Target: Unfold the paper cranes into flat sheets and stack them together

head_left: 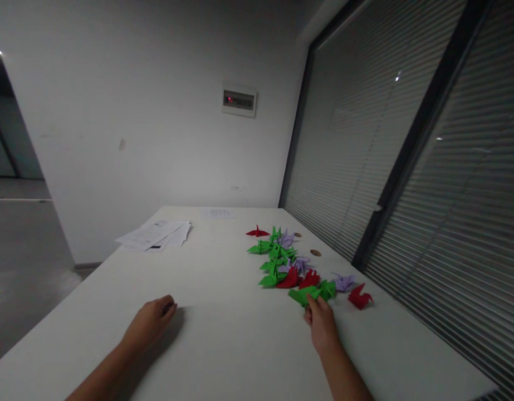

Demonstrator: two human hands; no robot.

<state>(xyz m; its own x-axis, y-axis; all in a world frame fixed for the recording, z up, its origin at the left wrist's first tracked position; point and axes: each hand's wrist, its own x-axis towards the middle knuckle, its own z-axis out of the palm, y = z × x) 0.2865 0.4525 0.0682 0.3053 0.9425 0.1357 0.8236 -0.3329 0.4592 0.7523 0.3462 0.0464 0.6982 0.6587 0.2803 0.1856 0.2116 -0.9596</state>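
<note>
My right hand [321,323] pinches a green paper crane [300,294] at the near end of a heap of folded paper cranes. Close by that hand lie another green crane [327,288], a red crane [360,297] and a lilac crane [343,282]. Two more red cranes sit just beyond, one of them [289,278] beside several green cranes [277,256]. Farther back a single red crane [257,231] lies apart from the heap. On the left, my left hand [152,317] is over the white table with its fingers curled in and nothing visible in them.
Loose printed sheets [156,234] lie at the left edge of the white table [215,345]. Another sheet [218,213] is at the far end, near the wall. Round holes [316,253] pierce the tabletop on the right, beside the glass partition with blinds [357,150].
</note>
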